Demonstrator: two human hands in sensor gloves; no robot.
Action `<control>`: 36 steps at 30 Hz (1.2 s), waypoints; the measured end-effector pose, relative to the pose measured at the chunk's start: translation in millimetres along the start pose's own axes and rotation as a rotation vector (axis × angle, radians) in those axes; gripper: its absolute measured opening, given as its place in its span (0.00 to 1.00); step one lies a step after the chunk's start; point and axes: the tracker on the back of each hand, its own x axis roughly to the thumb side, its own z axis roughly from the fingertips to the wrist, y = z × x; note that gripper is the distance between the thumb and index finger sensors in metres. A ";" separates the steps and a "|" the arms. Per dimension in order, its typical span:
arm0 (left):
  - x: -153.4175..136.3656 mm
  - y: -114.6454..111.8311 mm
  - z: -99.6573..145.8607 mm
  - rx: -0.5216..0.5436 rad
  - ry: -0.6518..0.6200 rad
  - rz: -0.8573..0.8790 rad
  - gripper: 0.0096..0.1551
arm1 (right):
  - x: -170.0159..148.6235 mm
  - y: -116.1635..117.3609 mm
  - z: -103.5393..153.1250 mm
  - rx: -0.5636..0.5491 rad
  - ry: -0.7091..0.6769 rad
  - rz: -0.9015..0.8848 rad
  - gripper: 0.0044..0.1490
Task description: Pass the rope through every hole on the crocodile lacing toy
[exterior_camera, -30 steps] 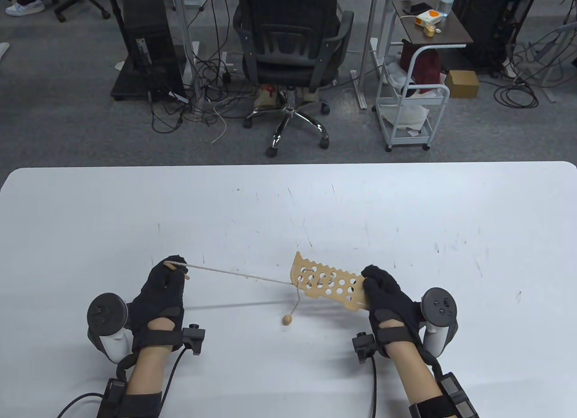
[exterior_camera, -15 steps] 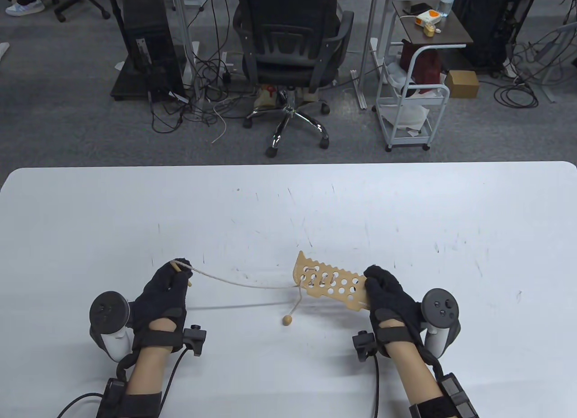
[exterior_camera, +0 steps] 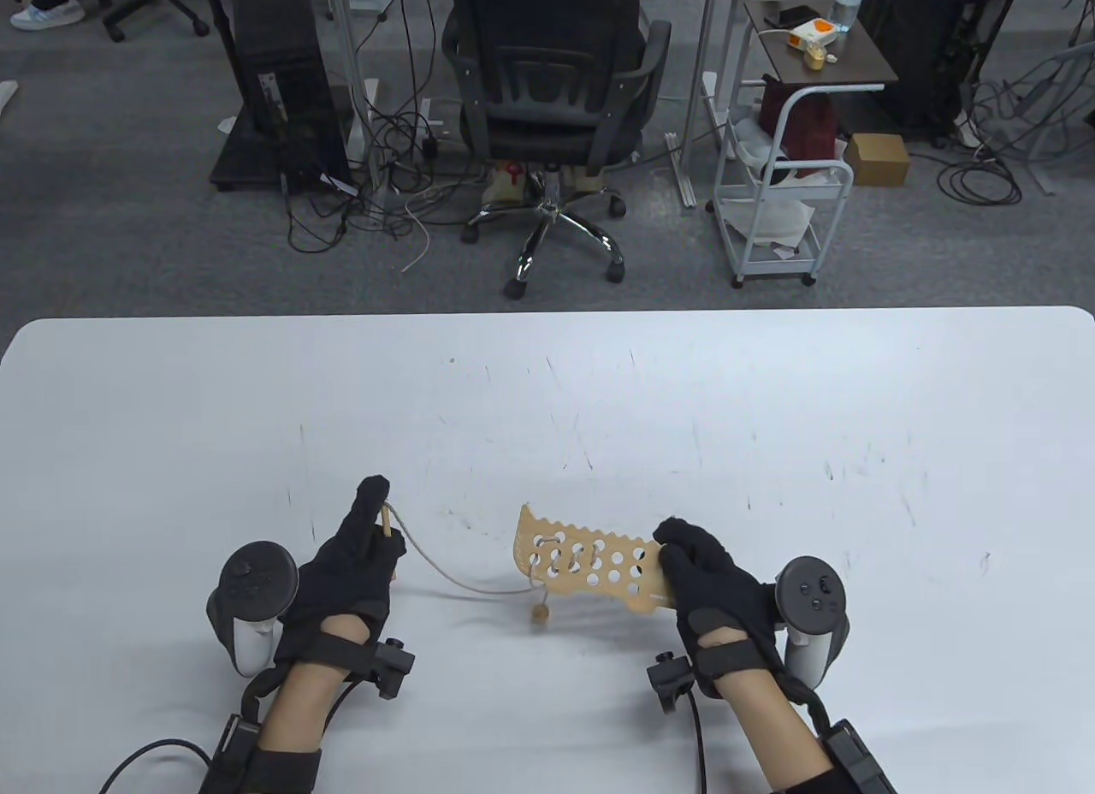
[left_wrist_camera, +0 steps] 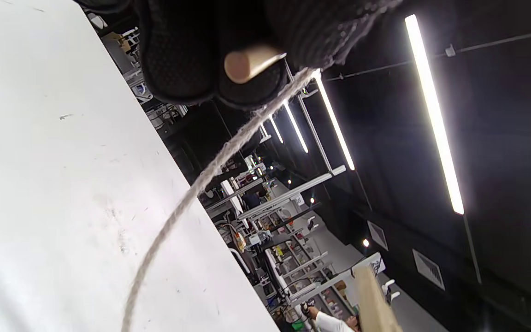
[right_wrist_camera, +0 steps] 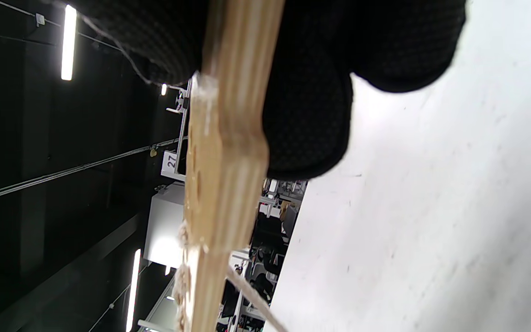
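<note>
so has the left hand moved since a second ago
Yes. In the table view the left hand, pinching the wooden needle, has shifted right toward the board, away from the table's left edge, so the rope now sags.

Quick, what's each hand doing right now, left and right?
Left hand: pinching the wooden needle at the rope end.
Right hand: gripping the crocodile board at its right end.

gloved hands: two, left hand [exterior_camera: 355,554] and right hand [exterior_camera: 710,571]
crocodile lacing toy [exterior_camera: 586,561]: one
rope [exterior_camera: 453,576]: one
wooden bead [exterior_camera: 538,613]: one
hand trackers: two
office chair [exterior_camera: 556,101]: one
</note>
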 end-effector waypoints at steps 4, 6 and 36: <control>0.1 -2.2 -0.5 -0.009 0.002 -0.014 0.38 | 3.1 5.1 3.5 0.030 -0.016 -0.015 0.29; 0.6 -2.9 -1.8 -0.011 -0.008 -0.044 0.34 | 5.8 8.0 5.9 0.042 -0.035 -0.022 0.29; 13.0 -54.1 4.4 -0.398 -0.034 0.280 0.22 | 21.3 29.4 23.4 0.160 -0.112 -0.134 0.29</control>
